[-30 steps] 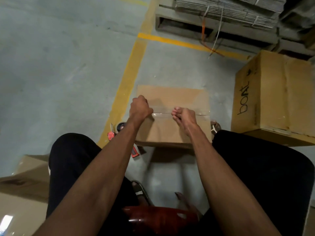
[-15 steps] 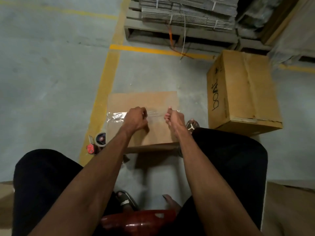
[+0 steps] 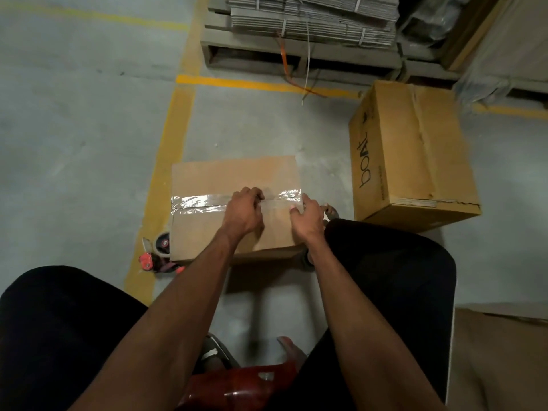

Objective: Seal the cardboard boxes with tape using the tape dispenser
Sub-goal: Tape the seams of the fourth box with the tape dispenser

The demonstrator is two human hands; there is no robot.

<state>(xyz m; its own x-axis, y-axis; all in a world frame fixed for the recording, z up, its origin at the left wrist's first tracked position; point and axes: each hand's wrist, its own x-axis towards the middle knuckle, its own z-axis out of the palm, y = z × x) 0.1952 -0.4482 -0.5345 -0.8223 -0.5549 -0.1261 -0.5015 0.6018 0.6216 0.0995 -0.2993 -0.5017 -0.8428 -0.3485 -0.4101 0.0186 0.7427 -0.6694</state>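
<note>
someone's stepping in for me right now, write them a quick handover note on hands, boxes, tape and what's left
Left hand: fingers curled, pressing on the tape strip.
Right hand: open, flat on the small box near its right edge.
Tape dispenser: on the floor at the box's near left corner.
Done: tape spans the top seam.
Left: smooth it down; the boat box looks already taped.

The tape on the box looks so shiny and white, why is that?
Head view: glare from overhead light on the wrinkled clear tape strip across the brown cardboard box; wide-angle lens bends the yellow floor lines; dim overall.
</note>
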